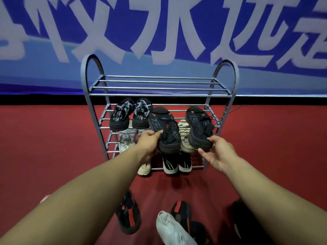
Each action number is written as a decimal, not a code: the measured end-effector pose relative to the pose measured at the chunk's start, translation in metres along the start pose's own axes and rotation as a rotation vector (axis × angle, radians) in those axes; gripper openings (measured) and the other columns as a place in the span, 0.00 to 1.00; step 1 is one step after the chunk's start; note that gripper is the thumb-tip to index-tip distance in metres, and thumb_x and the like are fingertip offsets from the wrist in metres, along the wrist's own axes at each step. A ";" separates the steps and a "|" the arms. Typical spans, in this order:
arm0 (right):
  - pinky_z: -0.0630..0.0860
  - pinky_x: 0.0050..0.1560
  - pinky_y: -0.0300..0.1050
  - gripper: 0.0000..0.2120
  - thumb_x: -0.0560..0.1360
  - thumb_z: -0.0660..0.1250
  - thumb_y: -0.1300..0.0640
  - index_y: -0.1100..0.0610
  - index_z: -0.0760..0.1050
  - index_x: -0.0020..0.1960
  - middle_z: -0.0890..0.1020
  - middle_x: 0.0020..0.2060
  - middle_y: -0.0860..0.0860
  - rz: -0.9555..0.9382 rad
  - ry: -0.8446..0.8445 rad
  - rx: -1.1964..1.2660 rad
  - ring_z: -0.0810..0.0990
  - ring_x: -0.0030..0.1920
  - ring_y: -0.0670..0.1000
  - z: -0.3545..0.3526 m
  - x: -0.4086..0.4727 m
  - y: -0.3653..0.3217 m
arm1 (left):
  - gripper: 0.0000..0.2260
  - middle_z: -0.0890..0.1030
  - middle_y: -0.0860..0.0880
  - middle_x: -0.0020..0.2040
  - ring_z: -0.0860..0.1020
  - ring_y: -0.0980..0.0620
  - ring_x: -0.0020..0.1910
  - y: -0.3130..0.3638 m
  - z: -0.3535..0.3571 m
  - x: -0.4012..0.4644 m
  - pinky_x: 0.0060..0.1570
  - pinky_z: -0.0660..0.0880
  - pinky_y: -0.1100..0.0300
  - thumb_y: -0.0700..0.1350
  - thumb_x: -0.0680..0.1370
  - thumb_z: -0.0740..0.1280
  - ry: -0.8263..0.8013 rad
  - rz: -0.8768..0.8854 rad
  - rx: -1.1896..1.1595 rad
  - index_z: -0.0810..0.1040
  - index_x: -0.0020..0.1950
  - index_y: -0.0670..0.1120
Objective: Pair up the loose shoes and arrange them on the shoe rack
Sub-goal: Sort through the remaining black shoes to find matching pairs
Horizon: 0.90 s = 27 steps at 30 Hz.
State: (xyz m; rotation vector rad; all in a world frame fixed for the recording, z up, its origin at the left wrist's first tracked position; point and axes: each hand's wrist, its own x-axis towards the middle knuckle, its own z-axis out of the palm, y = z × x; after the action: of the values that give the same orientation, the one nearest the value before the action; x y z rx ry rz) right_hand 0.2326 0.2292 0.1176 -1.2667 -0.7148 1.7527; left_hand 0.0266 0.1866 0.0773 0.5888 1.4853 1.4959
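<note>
Gripping one black shoe at its heel collar, your left hand curls its fingers over the near side — the toe points away toward the grey shoe rack. Your right hand lies just under the heel of the matching black shoe, fingers relaxed and spread, thumb touching the sole edge. Both shoes sit at the second shelf, beside a patterned black pair.
</note>
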 end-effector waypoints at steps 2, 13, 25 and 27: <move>0.81 0.30 0.43 0.05 0.78 0.60 0.64 0.59 0.73 0.45 0.78 0.37 0.55 -0.028 0.022 -0.018 0.78 0.36 0.52 0.002 0.031 -0.010 | 0.17 0.73 0.47 0.27 0.72 0.49 0.27 0.004 0.010 0.029 0.33 0.72 0.56 0.49 0.74 0.71 0.008 0.014 0.009 0.65 0.33 0.49; 0.78 0.32 0.46 0.05 0.77 0.60 0.64 0.58 0.73 0.44 0.78 0.38 0.55 -0.054 0.019 -0.152 0.78 0.37 0.52 0.024 0.170 -0.030 | 0.05 0.82 0.42 0.39 0.81 0.48 0.31 0.025 0.060 0.153 0.34 0.82 0.53 0.42 0.79 0.66 -0.058 -0.029 0.123 0.77 0.47 0.40; 0.78 0.24 0.41 0.22 0.78 0.55 0.53 0.58 0.69 0.70 0.81 0.54 0.59 -0.053 0.056 -0.615 0.84 0.36 0.56 0.034 0.209 -0.027 | 0.18 0.81 0.32 0.52 0.81 0.34 0.51 0.015 0.041 0.187 0.54 0.78 0.43 0.55 0.76 0.65 0.120 0.058 0.713 0.78 0.44 0.39; 0.82 0.31 0.46 0.24 0.78 0.54 0.48 0.52 0.65 0.74 0.79 0.55 0.55 -0.162 0.096 -0.637 0.82 0.43 0.57 0.029 0.209 -0.017 | 0.15 0.83 0.38 0.53 0.80 0.38 0.54 0.011 0.043 0.165 0.57 0.76 0.48 0.55 0.78 0.63 0.205 0.194 0.770 0.80 0.47 0.44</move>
State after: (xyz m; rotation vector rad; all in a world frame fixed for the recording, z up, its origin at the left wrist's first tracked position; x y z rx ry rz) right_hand 0.1812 0.4206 0.0430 -1.6367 -1.3442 1.3613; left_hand -0.0171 0.3493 0.0515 1.0741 2.2303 1.1053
